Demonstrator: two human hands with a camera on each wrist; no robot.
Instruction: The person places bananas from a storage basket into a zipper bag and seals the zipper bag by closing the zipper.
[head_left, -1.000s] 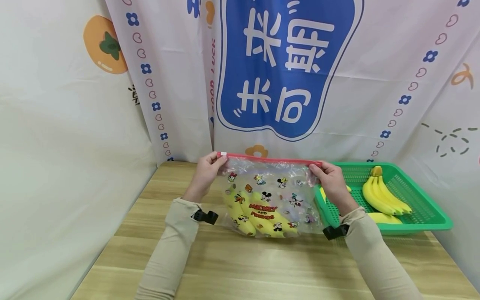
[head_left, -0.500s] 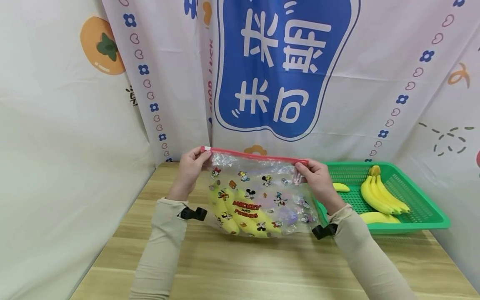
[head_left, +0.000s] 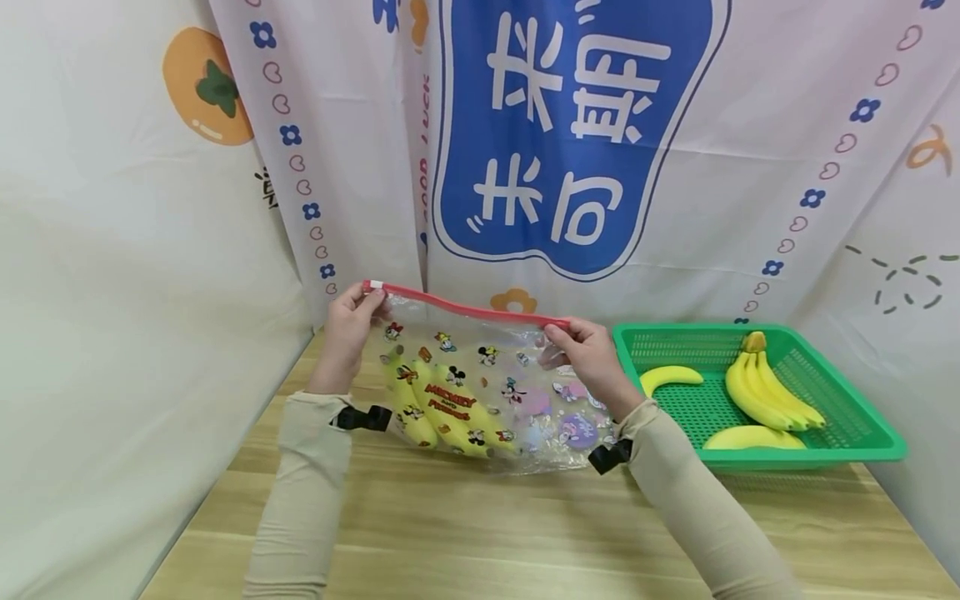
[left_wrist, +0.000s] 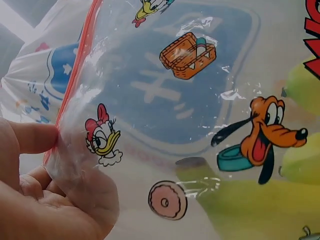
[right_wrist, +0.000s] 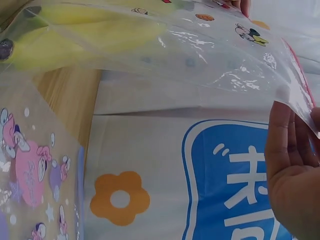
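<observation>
Both hands (head_left: 348, 337) (head_left: 590, 357) pinch the red-edged bag (head_left: 453, 396), now farther left; more of the curved banana (head_left: 673, 373) shows.

The bag (head_left: 471, 377) looked clear, glossy plastic, the basket (head_left: 806, 455) perforated plastic, the worktop (head_left: 510, 533) smooth wood grain, the curtain (head_left: 555, 150) creased, matt cloth.

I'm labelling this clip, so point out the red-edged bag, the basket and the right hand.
Red-edged bag (head_left: 472, 379), head view: printed front.
Basket (head_left: 832, 455), head view: near rim.
Right hand (head_left: 591, 358), head view: its back.
</observation>
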